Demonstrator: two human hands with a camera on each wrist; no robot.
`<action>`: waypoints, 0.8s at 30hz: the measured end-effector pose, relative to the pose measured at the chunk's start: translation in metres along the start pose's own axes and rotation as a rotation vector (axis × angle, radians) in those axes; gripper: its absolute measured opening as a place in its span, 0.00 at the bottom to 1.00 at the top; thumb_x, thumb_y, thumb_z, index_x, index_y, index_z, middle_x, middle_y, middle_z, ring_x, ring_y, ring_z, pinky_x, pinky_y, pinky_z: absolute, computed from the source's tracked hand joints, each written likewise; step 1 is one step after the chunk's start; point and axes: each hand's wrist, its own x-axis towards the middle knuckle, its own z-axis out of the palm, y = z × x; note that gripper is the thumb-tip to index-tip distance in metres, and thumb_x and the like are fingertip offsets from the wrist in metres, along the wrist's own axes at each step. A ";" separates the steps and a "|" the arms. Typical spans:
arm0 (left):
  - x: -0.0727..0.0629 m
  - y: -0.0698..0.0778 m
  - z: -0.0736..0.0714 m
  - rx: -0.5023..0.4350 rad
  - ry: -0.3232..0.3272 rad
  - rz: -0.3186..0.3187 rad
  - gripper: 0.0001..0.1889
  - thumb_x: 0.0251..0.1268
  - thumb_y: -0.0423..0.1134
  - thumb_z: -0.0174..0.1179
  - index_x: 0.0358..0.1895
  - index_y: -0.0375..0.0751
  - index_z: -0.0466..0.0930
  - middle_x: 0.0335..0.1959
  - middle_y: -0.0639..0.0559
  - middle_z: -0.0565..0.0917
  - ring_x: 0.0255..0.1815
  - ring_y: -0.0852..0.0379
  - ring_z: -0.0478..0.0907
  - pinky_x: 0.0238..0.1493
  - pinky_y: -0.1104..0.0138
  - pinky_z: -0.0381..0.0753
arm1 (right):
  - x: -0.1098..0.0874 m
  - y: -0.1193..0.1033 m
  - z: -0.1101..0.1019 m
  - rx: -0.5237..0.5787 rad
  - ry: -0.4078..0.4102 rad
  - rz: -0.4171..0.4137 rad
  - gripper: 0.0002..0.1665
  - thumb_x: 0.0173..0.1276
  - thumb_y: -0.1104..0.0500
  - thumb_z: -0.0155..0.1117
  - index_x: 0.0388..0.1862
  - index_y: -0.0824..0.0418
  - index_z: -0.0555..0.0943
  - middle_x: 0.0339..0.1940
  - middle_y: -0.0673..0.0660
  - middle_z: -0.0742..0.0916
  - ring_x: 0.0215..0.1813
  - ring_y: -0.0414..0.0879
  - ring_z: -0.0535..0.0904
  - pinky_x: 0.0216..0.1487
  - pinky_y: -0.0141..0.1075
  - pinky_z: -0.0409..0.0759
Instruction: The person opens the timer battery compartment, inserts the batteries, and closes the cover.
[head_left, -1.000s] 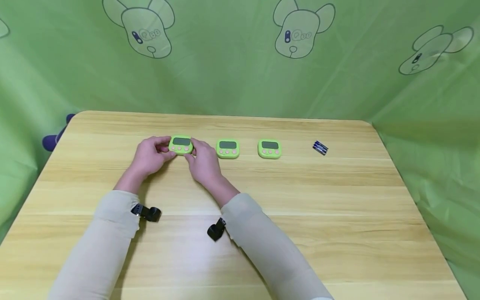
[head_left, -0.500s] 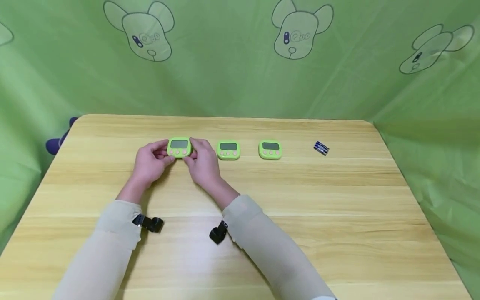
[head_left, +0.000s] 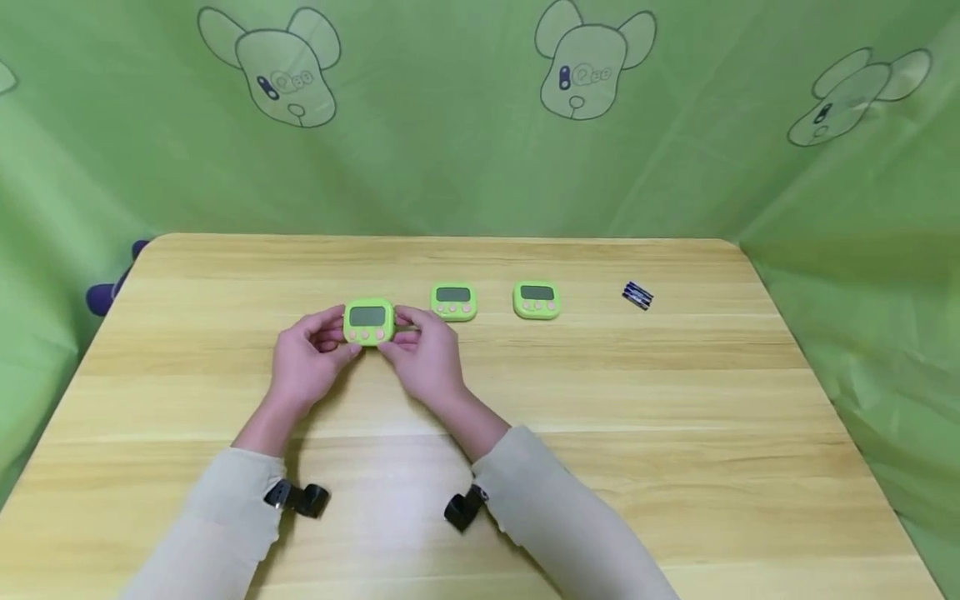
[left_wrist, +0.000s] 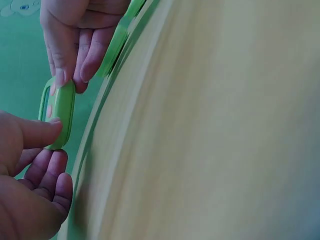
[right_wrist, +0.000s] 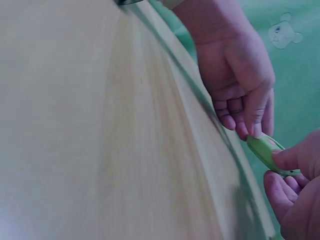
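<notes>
Head view: left hand (head_left: 306, 360) and right hand (head_left: 432, 357) pinch opposite ends of a green timer (head_left: 368, 322) above the surface (head_left: 675, 425); second timer (head_left: 453, 302), third timer (head_left: 536, 300) and batteries (head_left: 637, 296) lie rightward. Left wrist view: both thumbs on the held casing. Right wrist view: same two-handed pinch, fingers bent.

Tabletop (head_left: 675, 417) with pale wood grain and rounded far corners. Green curtain (head_left: 450, 179) behind and at both sides, creased, printed with outlined animal heads (head_left: 585, 71); a further print is cut off at the left edge. Purple object (head_left: 100, 298), partly hidden beyond the far left corner. On the surface: middle green device (head_left: 453, 302) and right-hand green device (head_left: 537, 300), apart, screens upward; farther right, small dark-blue cylinders (head_left: 637, 296) lying side by side.
</notes>
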 end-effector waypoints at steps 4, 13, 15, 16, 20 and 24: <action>-0.014 0.007 0.014 -0.046 -0.020 0.050 0.32 0.50 0.19 0.71 0.63 0.27 0.75 0.46 0.36 0.81 0.47 0.46 0.79 0.48 0.69 0.81 | -0.015 0.000 -0.022 0.016 -0.030 0.053 0.30 0.54 0.73 0.77 0.58 0.68 0.80 0.46 0.58 0.85 0.41 0.45 0.85 0.42 0.28 0.83; -0.031 0.024 0.056 -0.131 -0.092 0.178 0.33 0.46 0.16 0.72 0.62 0.27 0.76 0.43 0.38 0.79 0.44 0.45 0.80 0.48 0.58 0.83 | -0.036 0.015 -0.081 0.153 -0.111 0.106 0.30 0.57 0.76 0.73 0.59 0.67 0.78 0.50 0.61 0.81 0.40 0.53 0.87 0.42 0.40 0.86; -0.033 0.028 0.064 -0.173 -0.121 0.186 0.33 0.46 0.17 0.72 0.62 0.27 0.76 0.45 0.38 0.79 0.46 0.45 0.80 0.49 0.57 0.83 | -0.038 0.019 -0.091 0.240 -0.121 0.115 0.30 0.58 0.78 0.70 0.60 0.66 0.77 0.51 0.63 0.80 0.41 0.58 0.86 0.42 0.44 0.87; -0.034 0.030 0.068 -0.194 -0.134 0.188 0.33 0.47 0.17 0.72 0.62 0.27 0.76 0.45 0.38 0.79 0.46 0.45 0.80 0.50 0.56 0.83 | -0.039 0.021 -0.096 0.279 -0.124 0.118 0.30 0.59 0.79 0.69 0.61 0.66 0.76 0.52 0.64 0.79 0.41 0.60 0.86 0.42 0.46 0.87; -0.036 0.034 0.081 -0.259 -0.176 0.180 0.32 0.51 0.19 0.71 0.63 0.28 0.75 0.48 0.38 0.79 0.50 0.44 0.80 0.52 0.54 0.82 | -0.041 0.031 -0.109 0.352 -0.115 0.121 0.31 0.60 0.82 0.65 0.62 0.67 0.74 0.54 0.66 0.79 0.42 0.65 0.85 0.43 0.47 0.86; -0.037 0.035 0.091 -0.298 -0.201 0.137 0.30 0.56 0.22 0.70 0.65 0.30 0.75 0.50 0.38 0.80 0.52 0.42 0.79 0.52 0.55 0.82 | -0.041 0.042 -0.116 0.337 -0.078 0.101 0.30 0.57 0.83 0.67 0.59 0.70 0.77 0.54 0.66 0.81 0.43 0.63 0.86 0.44 0.45 0.86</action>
